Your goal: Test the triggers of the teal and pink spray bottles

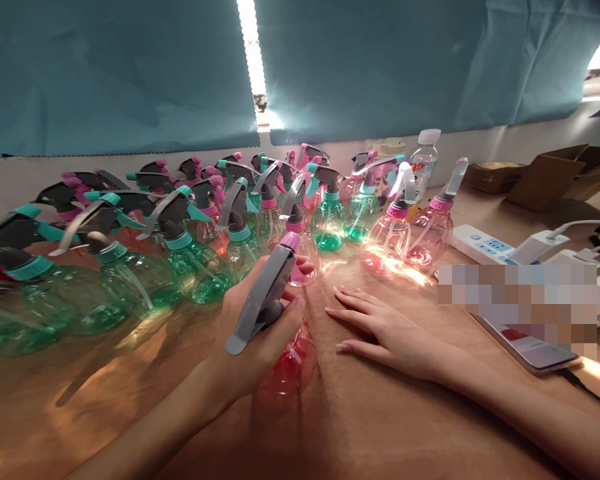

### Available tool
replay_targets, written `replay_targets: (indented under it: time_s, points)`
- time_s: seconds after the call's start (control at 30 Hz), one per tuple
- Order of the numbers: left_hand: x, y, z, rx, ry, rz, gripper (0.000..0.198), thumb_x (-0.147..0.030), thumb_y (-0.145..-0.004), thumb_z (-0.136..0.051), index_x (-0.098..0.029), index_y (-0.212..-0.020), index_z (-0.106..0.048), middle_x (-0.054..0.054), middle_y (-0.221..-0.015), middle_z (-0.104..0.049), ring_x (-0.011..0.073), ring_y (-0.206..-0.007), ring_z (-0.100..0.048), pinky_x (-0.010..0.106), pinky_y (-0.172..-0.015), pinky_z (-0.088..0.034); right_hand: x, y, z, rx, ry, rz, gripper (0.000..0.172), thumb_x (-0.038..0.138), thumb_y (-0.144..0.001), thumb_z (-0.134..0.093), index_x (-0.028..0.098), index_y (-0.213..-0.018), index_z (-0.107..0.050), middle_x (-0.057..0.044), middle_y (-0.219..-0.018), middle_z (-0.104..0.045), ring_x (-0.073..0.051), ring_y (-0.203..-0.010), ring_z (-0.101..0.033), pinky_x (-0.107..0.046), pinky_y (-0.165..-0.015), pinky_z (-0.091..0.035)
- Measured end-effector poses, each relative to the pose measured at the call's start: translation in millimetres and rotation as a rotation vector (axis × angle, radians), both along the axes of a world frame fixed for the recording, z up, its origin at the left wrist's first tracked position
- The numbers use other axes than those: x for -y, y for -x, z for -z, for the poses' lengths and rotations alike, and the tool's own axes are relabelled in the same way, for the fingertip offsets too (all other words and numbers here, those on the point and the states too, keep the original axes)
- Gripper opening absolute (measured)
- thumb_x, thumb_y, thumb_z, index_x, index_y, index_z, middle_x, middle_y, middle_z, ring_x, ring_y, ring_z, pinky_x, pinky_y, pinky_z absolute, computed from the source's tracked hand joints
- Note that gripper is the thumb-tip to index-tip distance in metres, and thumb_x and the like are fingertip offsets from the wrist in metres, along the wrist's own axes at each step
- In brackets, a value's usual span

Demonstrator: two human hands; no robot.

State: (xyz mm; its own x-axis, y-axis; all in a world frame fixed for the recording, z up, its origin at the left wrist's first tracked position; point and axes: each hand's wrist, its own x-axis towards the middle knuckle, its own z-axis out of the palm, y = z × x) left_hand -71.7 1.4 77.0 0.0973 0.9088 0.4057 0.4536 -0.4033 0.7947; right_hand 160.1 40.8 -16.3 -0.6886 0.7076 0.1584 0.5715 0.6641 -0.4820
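Note:
My left hand (253,330) is wrapped round the neck of a pink spray bottle (290,363) with a grey trigger head (260,300) and a pink nozzle tip. The bottle stands on the brown table (380,427), just in front of me. My right hand (380,330) lies flat on the table to the right of the bottle, fingers stretched out and apart, holding nothing. Behind both hands stand several green spray bottles (200,270) and pink spray bottles (393,240) in rows.
A phone (527,347) lies on the table to the right with a cable. A white power strip (485,245) and chargers sit behind it. A clear water bottle (424,163) and cardboard boxes (555,177) stand at the back right. Teal curtains hang behind.

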Motion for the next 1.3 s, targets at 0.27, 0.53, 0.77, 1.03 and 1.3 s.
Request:
replay_targets:
  time_s: [0.27, 0.53, 0.77, 1.03, 1.3]
  points:
    - [-1.1, -1.4, -4.7, 0.003, -0.044, 0.039, 0.018, -0.018, -0.077, -0.06, -0.022, -0.094, -0.064, 0.005, -0.103, -0.072, 0.0201, -0.084, -0.069, 0.032, -0.076, -0.058, 0.9, 0.0, -0.5, 0.014, -0.011, 0.002, 0.06, 0.057, -0.093, -0.051, 0.025, -0.144, -0.049, -0.009, -0.155, -0.037, -0.031, -0.145, -0.029, -0.052, -0.117, -0.029]
    - [-2.2, -3.1, -6.9, -0.002, -0.093, 0.084, 0.014, -0.012, -0.078, -0.054, -0.02, -0.087, -0.062, 0.004, -0.104, -0.072, 0.016, -0.079, -0.068, 0.028, -0.074, -0.055, 0.6, 0.0, -0.9, 0.043, -0.014, -0.007, 0.061, 0.058, -0.094, -0.049, 0.022, -0.144, -0.048, -0.011, -0.156, -0.034, -0.032, -0.145, -0.028, -0.054, -0.116, -0.028]
    - [0.1, -2.6, -8.5, -0.019, -0.029, 0.075, 0.035, -0.012, -0.079, -0.053, -0.022, -0.111, -0.061, 0.0, -0.085, -0.067, 0.0106, -0.054, -0.053, 0.025, -0.053, -0.048, 0.1, 0.2, -2.1, 0.069, -0.013, -0.007, 0.063, 0.06, -0.095, -0.046, 0.021, -0.145, -0.048, -0.012, -0.156, -0.033, -0.032, -0.145, -0.027, -0.054, -0.116, -0.028]
    - [-4.6, -3.2, -5.4, 0.006, -0.046, 0.096, 0.037, -0.012, -0.079, -0.054, -0.022, -0.114, -0.06, -0.002, -0.076, -0.061, 0.0105, -0.053, -0.05, 0.025, -0.054, -0.047, 0.1, 0.1, -1.6, 0.065, -0.017, -0.009, 0.063, 0.059, -0.094, -0.047, 0.021, -0.144, -0.048, -0.013, -0.156, -0.034, -0.033, -0.145, -0.029, -0.055, -0.115, -0.029]
    - [-1.5, -1.8, -5.7, 0.013, -0.043, 0.096, 0.022, -0.012, -0.078, -0.054, -0.02, -0.097, -0.061, -0.002, -0.076, -0.061, 0.01, -0.053, -0.05, 0.025, -0.057, -0.048, 0.5, 0.5, -0.3, 0.054, -0.023, -0.004, 0.062, 0.059, -0.094, -0.049, 0.022, -0.144, -0.049, -0.012, -0.155, -0.035, -0.032, -0.145, -0.029, -0.054, -0.116, -0.028]
